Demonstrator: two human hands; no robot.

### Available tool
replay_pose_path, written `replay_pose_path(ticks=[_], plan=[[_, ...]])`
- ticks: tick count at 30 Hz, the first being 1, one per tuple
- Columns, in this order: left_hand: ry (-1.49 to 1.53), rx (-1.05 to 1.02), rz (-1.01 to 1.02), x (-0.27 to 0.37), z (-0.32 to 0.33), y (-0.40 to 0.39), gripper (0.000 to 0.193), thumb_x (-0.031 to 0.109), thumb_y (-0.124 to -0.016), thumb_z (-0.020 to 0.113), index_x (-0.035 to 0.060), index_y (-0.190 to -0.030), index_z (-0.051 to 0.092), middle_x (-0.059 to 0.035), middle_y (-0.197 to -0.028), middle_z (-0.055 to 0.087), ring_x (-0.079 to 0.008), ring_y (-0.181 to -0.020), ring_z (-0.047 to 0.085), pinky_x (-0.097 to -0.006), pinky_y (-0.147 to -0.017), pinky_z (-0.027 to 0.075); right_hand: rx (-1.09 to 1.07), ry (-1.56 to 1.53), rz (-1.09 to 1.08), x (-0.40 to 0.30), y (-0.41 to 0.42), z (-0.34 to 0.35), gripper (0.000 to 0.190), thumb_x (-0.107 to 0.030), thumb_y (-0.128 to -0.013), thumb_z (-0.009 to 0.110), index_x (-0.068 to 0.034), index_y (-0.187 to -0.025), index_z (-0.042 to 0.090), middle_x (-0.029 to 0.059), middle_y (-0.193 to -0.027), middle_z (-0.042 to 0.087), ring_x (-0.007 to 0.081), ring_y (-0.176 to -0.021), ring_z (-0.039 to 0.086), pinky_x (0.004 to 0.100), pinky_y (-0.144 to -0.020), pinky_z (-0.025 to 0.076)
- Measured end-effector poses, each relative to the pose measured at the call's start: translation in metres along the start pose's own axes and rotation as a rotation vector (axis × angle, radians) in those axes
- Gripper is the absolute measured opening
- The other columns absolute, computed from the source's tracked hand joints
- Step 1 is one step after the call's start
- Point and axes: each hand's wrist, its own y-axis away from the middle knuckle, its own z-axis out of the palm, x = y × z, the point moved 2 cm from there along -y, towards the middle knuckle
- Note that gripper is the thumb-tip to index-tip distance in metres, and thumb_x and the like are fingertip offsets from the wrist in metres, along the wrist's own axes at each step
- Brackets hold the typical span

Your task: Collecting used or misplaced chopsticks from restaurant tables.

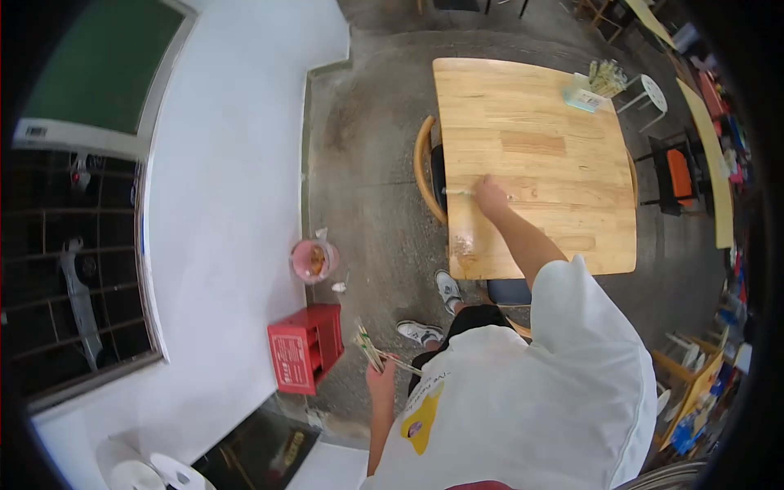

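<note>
My left hand (pixel 381 375) is closed round a bundle of thin sticks (pixel 369 349), some with green and red marks, held low beside my shirt and above the floor. My right hand (pixel 490 195) reaches over the wooden table (pixel 533 122), near its left edge. A thin pale stick-like piece (pixel 458 192) lies at its fingertips, its end close to the table's edge; whether the fingers grip it I cannot tell. At the table's far right corner stands a pale blue box (pixel 582 97) beside a bunch of wrapped sticks (pixel 607 78).
Chairs with curved wooden backs (pixel 422 168) stand against the table. A pink bin (pixel 314 261) and a red box (pixel 306 349) stand on the floor by the white wall, with crumpled tissue (pixel 339 286) nearby. A white stool (pixel 653 93) is beyond the table.
</note>
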Motion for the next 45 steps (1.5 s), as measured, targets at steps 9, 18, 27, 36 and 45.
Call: replay_pose_path(ticks=[9, 18, 27, 36, 45], plan=[[0.264, -0.122, 0.056, 0.039, -0.006, -0.032, 0.012, 0.01, -0.087, 0.056, 0.0033, -0.097, 0.057, -0.0031, -0.084, 0.06, -0.0054, -0.061, 0.049, -0.0201, -0.055, 0.038, -0.09, -0.058, 0.028, -0.012, 0.117, -0.008, 0.023, -0.018, -0.083, 0.053, -0.008, -0.099, 0.066, 0.0147, -0.102, 0.067, 0.0308, -0.094, 0.066, 0.042, -0.078, 0.052], [0.652, -0.43, -0.198, 0.045, -0.033, -0.095, 0.011, 0.023, -0.09, 0.042, 0.0164, -0.084, 0.048, 0.0026, -0.068, 0.047, -0.0074, -0.047, 0.036, -0.0233, -0.044, 0.031, 0.139, -1.206, 0.275, -0.035, 0.282, 0.017, 0.012, -0.014, -0.081, 0.064, -0.004, -0.083, 0.058, 0.0072, -0.07, 0.062, 0.0173, -0.06, 0.062, 0.0291, -0.057, 0.051], [0.208, -0.965, -0.26, 0.065, 0.019, -0.083, 0.026, 0.032, -0.097, 0.053, 0.0148, -0.079, 0.047, 0.0068, -0.059, 0.033, -0.0046, -0.048, 0.032, -0.0223, -0.045, 0.028, 0.161, -1.651, 0.262, -0.098, 0.376, -0.042, 0.01, -0.013, -0.086, 0.061, -0.007, -0.08, 0.057, -0.0001, -0.068, 0.058, 0.0078, -0.057, 0.056, 0.0219, -0.054, 0.043], [-0.323, -1.279, 0.09, 0.066, 0.078, 0.011, 0.017, 0.021, -0.089, 0.065, 0.0076, -0.1, 0.065, 0.008, -0.073, 0.056, 0.0008, -0.048, 0.033, -0.0183, -0.043, 0.023, 0.268, -1.846, 0.267, -0.111, 0.456, -0.04, 0.01, -0.011, -0.086, 0.064, -0.005, -0.085, 0.056, 0.0015, -0.073, 0.062, 0.009, -0.062, 0.06, 0.0226, -0.062, 0.05], [-0.717, -1.537, 0.207, -0.002, 0.152, 0.087, 0.016, 0.015, -0.084, 0.069, 0.0052, -0.096, 0.065, 0.0057, -0.078, 0.06, 0.0004, -0.056, 0.043, -0.0181, -0.047, 0.031, 0.423, -1.978, 0.397, -0.054, 0.563, 0.026, 0.009, -0.008, -0.084, 0.061, -0.003, -0.089, 0.056, 0.003, -0.076, 0.062, 0.0106, -0.065, 0.061, 0.0242, -0.063, 0.051]])
